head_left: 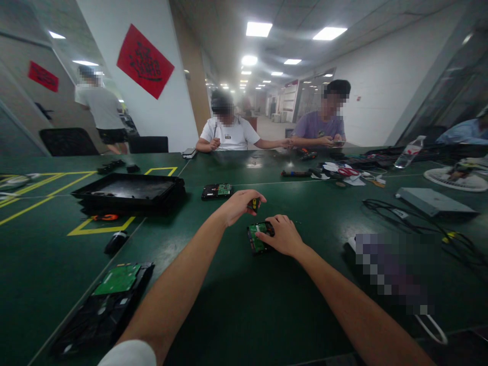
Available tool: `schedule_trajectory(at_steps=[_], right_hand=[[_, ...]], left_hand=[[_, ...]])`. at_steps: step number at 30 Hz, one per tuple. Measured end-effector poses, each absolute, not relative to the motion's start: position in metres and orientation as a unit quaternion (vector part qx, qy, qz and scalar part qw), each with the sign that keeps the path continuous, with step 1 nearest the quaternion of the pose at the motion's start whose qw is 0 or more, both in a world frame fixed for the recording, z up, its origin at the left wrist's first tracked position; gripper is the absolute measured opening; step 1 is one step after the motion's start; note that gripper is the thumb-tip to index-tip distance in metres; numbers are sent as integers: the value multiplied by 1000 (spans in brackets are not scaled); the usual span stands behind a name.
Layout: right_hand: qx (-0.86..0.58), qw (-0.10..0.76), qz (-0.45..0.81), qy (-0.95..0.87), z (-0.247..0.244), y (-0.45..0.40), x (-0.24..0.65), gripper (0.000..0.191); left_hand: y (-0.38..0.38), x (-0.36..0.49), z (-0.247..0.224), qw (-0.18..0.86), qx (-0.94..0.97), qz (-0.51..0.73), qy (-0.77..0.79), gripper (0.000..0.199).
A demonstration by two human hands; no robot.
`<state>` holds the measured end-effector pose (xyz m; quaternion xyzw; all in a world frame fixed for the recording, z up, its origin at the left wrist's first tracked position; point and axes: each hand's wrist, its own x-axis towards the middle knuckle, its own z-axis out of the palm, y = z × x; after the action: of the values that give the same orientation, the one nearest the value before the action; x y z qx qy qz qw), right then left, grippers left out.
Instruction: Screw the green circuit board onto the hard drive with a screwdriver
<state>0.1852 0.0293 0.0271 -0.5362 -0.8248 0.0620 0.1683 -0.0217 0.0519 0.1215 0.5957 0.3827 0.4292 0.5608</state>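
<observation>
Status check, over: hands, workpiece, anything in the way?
Left hand holding yellow-and-black tool near hard drive. Right hand on the drive, thumb over its board. Second drive lies apart, farther off; no obstruction visible.

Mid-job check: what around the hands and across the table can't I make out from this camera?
All in the head view:
- Green circuit-board unit: its right part is hidden by the right hand.
- Black-and-yellow object: partly covered by the left hand, so its full shape is unclear.
- Long item at right: mostly pixelated.
- Bottle: label too small to read.
- Person in blue: cut off by the right edge.
</observation>
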Motion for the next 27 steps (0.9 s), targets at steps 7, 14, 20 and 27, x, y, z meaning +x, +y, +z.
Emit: schedule_trajectory(at_steps=[7,14,20,27], right_hand=[[-535,172,60,-825,24,32,185,70],[-535,169,56,-826,25,31,185,69],[-537,167,61,-824,26,30,185,68],[-535,167,49,-827,24,31,185,68]], left_hand=[[54,-18,115,619,546,435,359,26],[62,-23,109,592,554,463,357,26],[56,-22,116,602,580,415,360,32],[55,-19,113,634,535,434,351,25]])
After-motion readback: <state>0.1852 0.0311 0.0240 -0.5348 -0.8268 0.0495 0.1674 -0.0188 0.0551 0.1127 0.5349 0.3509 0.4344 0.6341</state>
